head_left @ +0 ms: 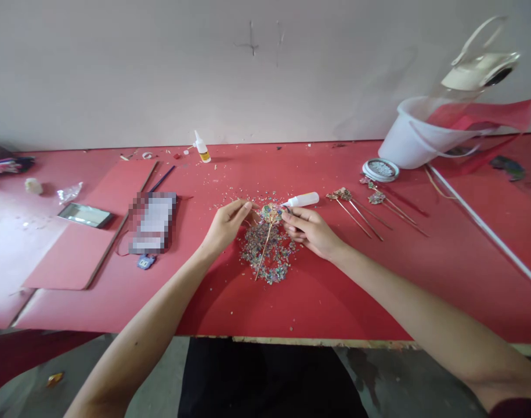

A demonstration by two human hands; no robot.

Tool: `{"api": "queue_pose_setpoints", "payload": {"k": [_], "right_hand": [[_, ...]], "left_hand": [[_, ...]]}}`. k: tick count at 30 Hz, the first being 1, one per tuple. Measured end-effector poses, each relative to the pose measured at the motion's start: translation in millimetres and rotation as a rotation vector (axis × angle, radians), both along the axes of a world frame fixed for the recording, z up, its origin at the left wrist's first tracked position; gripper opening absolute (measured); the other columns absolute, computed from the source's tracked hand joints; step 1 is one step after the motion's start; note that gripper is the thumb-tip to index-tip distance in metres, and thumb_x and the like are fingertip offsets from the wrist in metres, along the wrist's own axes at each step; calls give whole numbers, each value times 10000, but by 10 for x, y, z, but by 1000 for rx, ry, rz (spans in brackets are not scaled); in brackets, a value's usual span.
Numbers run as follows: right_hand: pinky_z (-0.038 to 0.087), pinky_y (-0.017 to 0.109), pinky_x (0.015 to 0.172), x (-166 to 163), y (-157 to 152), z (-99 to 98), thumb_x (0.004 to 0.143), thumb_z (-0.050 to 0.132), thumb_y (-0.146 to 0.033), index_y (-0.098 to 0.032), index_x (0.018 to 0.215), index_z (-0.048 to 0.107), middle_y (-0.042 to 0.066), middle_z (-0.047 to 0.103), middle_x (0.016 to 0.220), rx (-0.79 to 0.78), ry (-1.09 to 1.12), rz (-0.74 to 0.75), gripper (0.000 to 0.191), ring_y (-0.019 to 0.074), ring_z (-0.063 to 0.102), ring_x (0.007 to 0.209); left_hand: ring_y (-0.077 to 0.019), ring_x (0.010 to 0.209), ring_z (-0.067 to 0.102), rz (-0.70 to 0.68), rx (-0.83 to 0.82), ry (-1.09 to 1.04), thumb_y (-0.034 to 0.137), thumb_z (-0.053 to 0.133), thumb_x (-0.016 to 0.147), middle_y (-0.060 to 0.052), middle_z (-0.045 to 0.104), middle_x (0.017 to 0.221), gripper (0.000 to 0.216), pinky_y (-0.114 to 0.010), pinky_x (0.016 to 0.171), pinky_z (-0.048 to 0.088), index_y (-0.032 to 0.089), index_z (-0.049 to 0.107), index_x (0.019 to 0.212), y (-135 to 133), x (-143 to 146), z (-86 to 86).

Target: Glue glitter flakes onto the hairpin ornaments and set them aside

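Observation:
A gold hairpin [266, 247] with a head covered in colourful chips is held over a loose pile of small iridescent chips [271, 274]. My right hand [311, 230] is closed, its thumb and fingers pinching the right edge of the hairpin's head. On the other side, my left hand [228, 223] has thumb and forefinger pressed together by the head's left edge. The hairpin's shank slants down toward me across the chips. Just behind my right hand lies a white glue bottle [303, 200].
Several finished-looking hairpins [356, 212] lie to the right, near a round tin of pale beads [380, 169]. A white bucket [407, 136] holds a clear jug [474, 78]. An upright glue bottle [203, 150] stands behind. A blurred-out phone [152, 223] and a shallow box [85, 215] are left.

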State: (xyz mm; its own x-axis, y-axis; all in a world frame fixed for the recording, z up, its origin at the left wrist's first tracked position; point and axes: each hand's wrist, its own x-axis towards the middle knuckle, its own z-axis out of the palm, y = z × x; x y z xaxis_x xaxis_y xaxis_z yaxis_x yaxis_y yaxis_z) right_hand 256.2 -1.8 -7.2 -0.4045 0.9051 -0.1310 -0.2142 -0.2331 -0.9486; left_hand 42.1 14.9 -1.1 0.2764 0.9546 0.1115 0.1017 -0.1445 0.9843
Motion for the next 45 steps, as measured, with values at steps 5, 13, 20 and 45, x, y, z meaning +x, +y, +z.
{"api": "queue_pose_setpoints", "payload": {"k": [5,13,20,45], "right_hand": [[102,295,468,1,13,-13,851,655,-416,-199,764,501,-61,369,614,12,-25,7,280,48,217,466],[83,290,460,-13,7,19,841,662,-403,-195,748,496,-71,343,589,-10,-7,2,282,39,212,440],[103,292,456,-4,8,1,849,654,-410,-196,722,478,-66,382,592,6,-19,2,305,41,232,444],[139,278,439,4,-14,-15,861,635,-452,-200,692,458,-72,370,567,94,-99,53,351,46,241,444]], "left_hand": [[-120,700,666,-67,-81,-37,482,480,940,-87,727,865,402,-245,659,553,134,642,1061,-61,37,-17],[-118,711,673,-111,-84,-62,430,501,942,-72,728,903,394,-250,693,549,156,606,1206,-128,50,87],[-122,810,659,-216,-46,6,341,681,835,-59,701,966,485,-239,748,548,197,561,1283,-122,8,71],[-108,748,618,-134,45,120,253,703,794,-10,667,819,500,-229,720,538,204,580,1276,-127,32,45]]}}
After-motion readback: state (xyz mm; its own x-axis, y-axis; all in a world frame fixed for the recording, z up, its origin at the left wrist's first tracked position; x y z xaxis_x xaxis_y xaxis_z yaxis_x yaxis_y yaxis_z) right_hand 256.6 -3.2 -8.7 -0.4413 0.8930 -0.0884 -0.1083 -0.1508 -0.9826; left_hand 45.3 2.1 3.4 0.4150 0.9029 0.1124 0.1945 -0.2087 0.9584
